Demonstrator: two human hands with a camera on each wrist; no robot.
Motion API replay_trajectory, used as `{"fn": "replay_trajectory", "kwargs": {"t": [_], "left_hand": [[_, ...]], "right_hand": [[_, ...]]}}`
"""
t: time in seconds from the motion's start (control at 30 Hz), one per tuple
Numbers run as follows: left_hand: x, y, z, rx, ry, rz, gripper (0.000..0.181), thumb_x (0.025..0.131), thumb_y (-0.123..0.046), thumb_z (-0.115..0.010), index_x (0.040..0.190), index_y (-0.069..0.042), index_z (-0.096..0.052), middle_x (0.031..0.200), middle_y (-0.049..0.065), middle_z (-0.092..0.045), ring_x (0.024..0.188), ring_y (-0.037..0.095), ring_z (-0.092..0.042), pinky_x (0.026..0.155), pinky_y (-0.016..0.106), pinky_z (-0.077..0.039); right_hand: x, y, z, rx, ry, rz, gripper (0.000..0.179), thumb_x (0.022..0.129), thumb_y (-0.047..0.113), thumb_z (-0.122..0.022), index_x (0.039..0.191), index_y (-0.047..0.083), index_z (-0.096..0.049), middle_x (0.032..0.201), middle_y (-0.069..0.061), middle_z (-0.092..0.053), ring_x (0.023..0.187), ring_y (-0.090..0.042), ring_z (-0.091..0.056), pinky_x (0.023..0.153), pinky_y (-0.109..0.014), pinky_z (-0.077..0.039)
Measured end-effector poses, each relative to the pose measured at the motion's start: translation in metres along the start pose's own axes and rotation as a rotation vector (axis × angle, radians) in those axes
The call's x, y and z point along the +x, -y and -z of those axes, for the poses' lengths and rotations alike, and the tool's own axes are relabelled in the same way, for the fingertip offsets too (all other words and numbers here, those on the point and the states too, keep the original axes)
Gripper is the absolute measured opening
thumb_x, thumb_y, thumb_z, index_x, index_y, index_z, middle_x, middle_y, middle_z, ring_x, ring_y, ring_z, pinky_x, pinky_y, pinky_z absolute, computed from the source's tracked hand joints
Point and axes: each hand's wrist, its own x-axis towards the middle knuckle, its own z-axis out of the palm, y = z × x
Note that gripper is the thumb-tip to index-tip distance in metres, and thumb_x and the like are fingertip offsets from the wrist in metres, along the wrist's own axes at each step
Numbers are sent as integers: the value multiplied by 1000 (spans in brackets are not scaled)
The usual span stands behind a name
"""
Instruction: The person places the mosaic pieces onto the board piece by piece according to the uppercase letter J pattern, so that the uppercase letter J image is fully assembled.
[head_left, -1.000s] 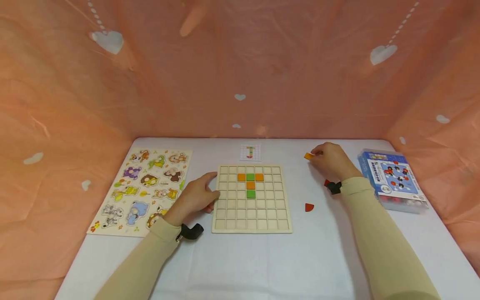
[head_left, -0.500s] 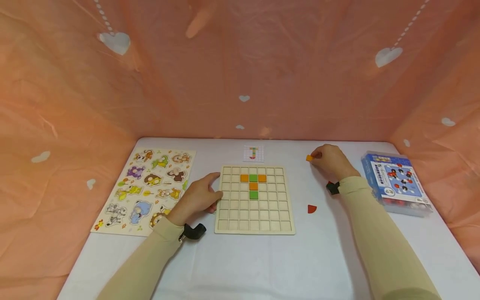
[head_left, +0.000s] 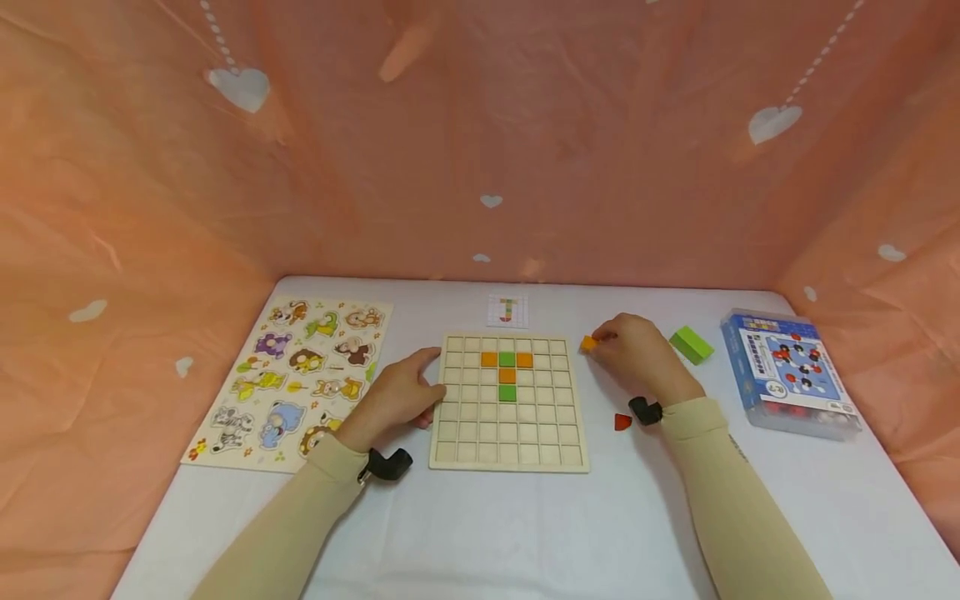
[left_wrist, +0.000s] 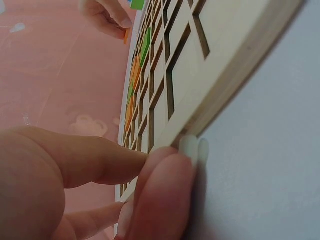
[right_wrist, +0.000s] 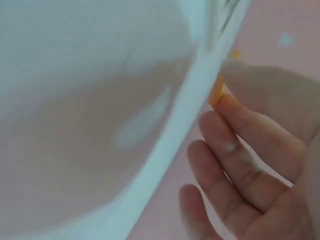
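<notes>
My left hand [head_left: 397,392] touches the left edge of a pale wooden grid board [head_left: 468,454]; in the left wrist view its thumb and fingertips are right at that edge. Orange tiles [head_left: 507,377] and green tiles [head_left: 507,392] form a T in the board's upper middle. Just right of the board, my right hand [head_left: 633,354] pinches a small orange tile [head_left: 589,343] between thumb and index finger. The right wrist view shows that tile edge-on, with the other fingers loosely spread. A red quarter-round piece [head_left: 623,422] lies near my right wrist.
A small pattern card [head_left: 507,311] lies behind the board. To the left is an animal puzzle board [head_left: 300,383]. Right of my right hand sits a green block [head_left: 692,345], beside a blue and clear plastic box [head_left: 791,371]. An orange cloth [head_left: 525,167] walls the table's back and sides.
My right hand has moved left and nearer with the orange tile, towards the board. The green block it hid now shows. The left hand keeps its place at the board's edge.
</notes>
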Motion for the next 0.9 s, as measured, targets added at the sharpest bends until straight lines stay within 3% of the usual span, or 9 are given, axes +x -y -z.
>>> {"fn": "replay_trajectory", "kwargs": {"t": [0.17, 0.47, 0.67, 0.9], "left_hand": [[0, 1, 1, 4, -8, -4, 74, 100, -19, -70, 167, -19, -39, 82, 10, -70, 60, 19, -71, 59, 31, -61], [1, 5, 3, 7, -10, -11, 74, 101, -19, -70, 168, -19, -39, 81, 9, -69, 60, 19, -71, 59, 31, -60], [1, 3, 3, 11, -13, -28, 73, 101, -20, -70, 167, -18, -39, 80, 9, -69, 59, 19, -70, 59, 31, -60], [0, 2, 1, -5, 1, -20, 74, 100, -19, -70, 168, -17, -38, 79, 9, -69, 59, 18, -70, 59, 31, -61]], "right_hand": [[-14, 28, -15, 6, -2, 58, 24, 99, 20, -72, 117, 6, -82, 115, -11, -76, 110, -33, -69, 102, -53, -57], [-28, 70, -38, -52, 2, 250, 19, 95, 16, -80, 111, 5, -83, 107, -6, -76, 103, -25, -65, 94, -44, -59], [-35, 85, -54, -87, -9, 358, 17, 93, 16, -84, 105, 5, -84, 102, -4, -75, 102, -23, -67, 93, -40, -60], [-42, 93, -65, -121, 5, 395, 15, 91, 18, -87, 103, 8, -84, 98, 0, -75, 98, -20, -66, 89, -37, -59]]}}
